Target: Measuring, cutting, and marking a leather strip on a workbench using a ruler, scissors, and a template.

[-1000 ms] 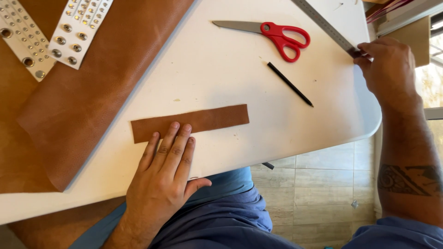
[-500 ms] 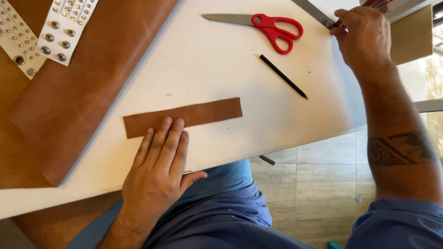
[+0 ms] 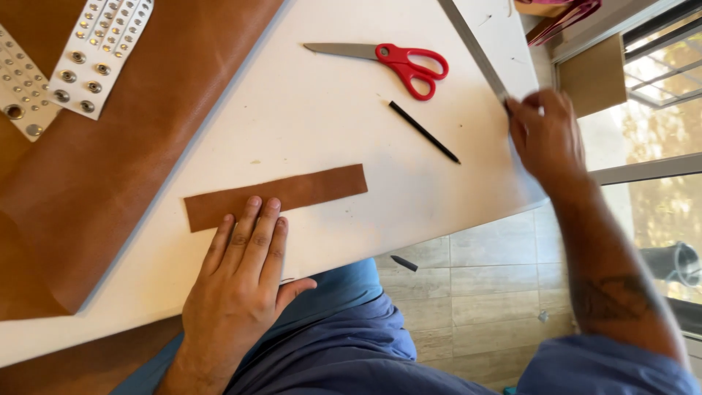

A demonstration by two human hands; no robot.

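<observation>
Leather strip (image 3: 276,197) under flat, spread left hand (image 3: 238,289), right hand (image 3: 545,135) pinching metal ruler (image 3: 474,49) end

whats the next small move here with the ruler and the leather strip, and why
Probably draw the metal ruler down toward the leather strip. The right hand grips the ruler's near end at the table's far edge, well apart from the strip, while the left hand lies flat with its fingertips pinning the strip.
</observation>
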